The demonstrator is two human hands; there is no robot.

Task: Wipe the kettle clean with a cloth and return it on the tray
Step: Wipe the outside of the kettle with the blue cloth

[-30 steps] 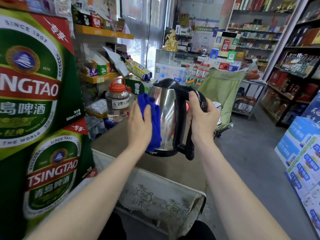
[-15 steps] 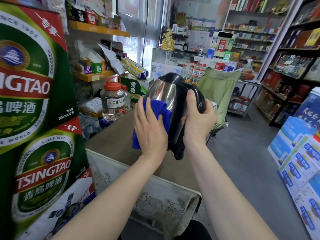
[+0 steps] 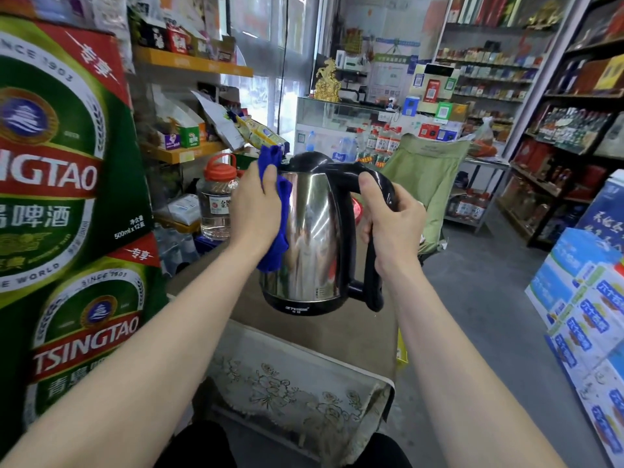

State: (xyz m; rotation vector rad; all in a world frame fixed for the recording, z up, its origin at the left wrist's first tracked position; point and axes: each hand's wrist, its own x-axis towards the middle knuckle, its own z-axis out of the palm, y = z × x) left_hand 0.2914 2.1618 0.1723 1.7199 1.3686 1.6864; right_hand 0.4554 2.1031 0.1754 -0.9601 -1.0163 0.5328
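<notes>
A shiny steel kettle (image 3: pixel 310 238) with a black lid, base and handle hangs upright in the air above a small table. My right hand (image 3: pixel 391 224) grips the black handle on the kettle's right side. My left hand (image 3: pixel 256 211) presses a blue cloth (image 3: pixel 280 211) flat against the kettle's left wall, near the spout. Part of the cloth sticks up above my fingers and part hangs below my palm. No tray is in sight.
Below the kettle stands a small table (image 3: pixel 304 332) with a brown top and a lace cover. Green beer cartons (image 3: pixel 60 197) are stacked at the left. A clear jar with a red lid (image 3: pixel 216 201) stands behind my left hand. Blue cartons (image 3: pixel 587 315) line the right aisle.
The kettle was tilted with its lid toward me and is now upright again. My left hand with the cloth has slid from the front of the body up to its left side.
</notes>
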